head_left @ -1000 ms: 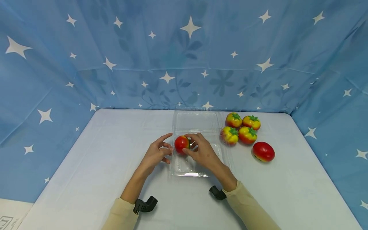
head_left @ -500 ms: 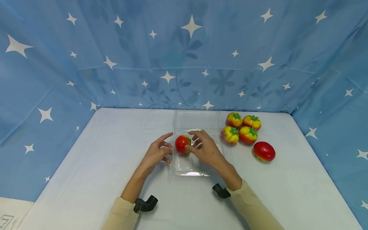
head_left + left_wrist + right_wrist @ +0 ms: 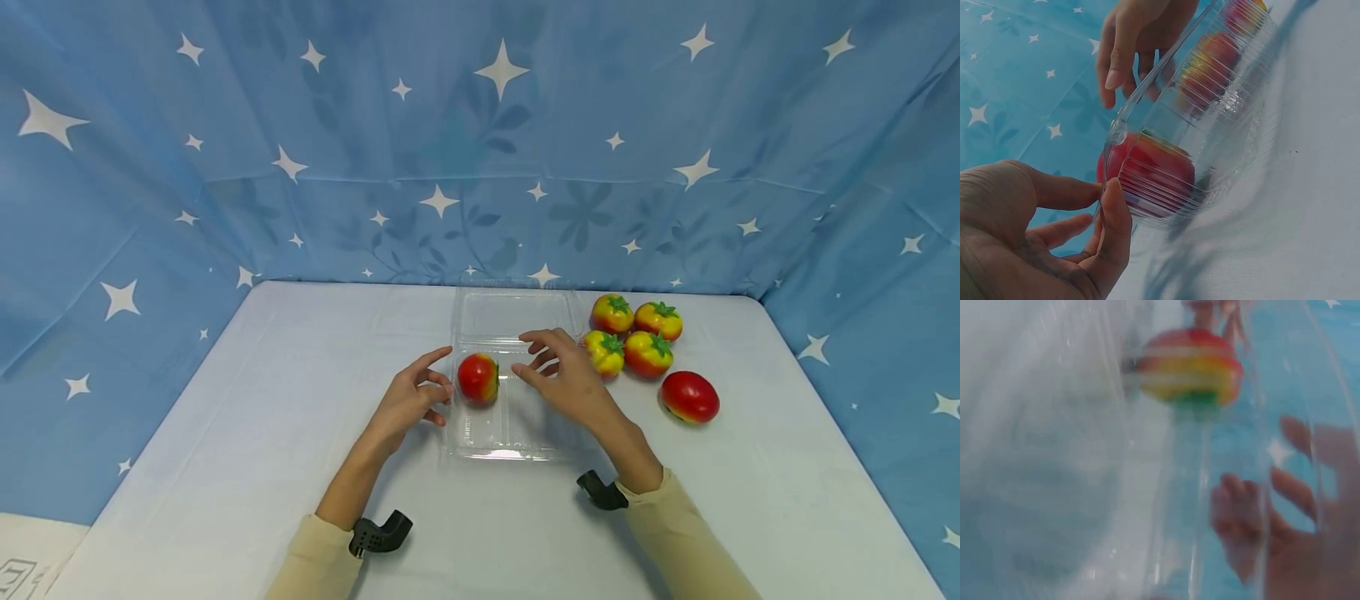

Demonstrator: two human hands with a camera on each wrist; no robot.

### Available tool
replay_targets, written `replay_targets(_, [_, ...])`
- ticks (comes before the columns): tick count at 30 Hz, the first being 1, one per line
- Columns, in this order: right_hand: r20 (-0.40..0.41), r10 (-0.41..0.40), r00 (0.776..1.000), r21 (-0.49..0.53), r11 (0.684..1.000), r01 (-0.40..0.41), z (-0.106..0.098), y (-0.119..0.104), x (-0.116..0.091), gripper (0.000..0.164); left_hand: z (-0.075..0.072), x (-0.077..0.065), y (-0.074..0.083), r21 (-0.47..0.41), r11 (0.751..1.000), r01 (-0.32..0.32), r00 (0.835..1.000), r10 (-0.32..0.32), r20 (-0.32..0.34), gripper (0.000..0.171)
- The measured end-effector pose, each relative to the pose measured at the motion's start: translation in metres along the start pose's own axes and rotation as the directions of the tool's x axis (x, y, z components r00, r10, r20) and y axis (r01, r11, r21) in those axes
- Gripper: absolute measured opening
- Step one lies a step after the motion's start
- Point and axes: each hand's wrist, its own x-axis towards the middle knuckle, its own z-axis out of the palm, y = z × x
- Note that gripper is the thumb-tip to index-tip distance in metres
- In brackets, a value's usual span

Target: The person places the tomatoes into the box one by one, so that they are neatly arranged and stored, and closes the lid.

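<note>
A red and yellow toy fruit [image 3: 478,379] with a green leafy top lies in the left part of a clear plastic clamshell box [image 3: 504,455], whose lid is folded back. At the box's left side my left hand [image 3: 408,404] pinches the rim between thumb and finger, plainest in the left wrist view, where the same fruit [image 3: 1154,172] shows through the ribbed wall. My right hand [image 3: 567,379] hovers over the right part of the box, fingers loosely bent and holding nothing. The right wrist view is blurred; my right hand [image 3: 1285,537] appears there behind clear plastic.
Several similar fruits [image 3: 648,354] stand grouped right of the box, green tops up. A mostly red fruit [image 3: 689,397] lies on its side nearer the front. The white-covered table [image 3: 300,367] meets a blue star-patterned curtain [image 3: 337,200] at the back.
My right hand has let go of the fruit in the box and moved right, away from it. The left hand stays at the box's left rim.
</note>
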Motion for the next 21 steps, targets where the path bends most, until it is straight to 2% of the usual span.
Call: replay_targets(21, [-0.125, -0.037, 0.991, -0.028, 0.999, 0.033, -0.039, 0.026, -0.004, 0.037, 0.001, 0.001, -0.001, 0.006, 1.0, 0.002, 1.0, -0.002, -0.019, 0.067])
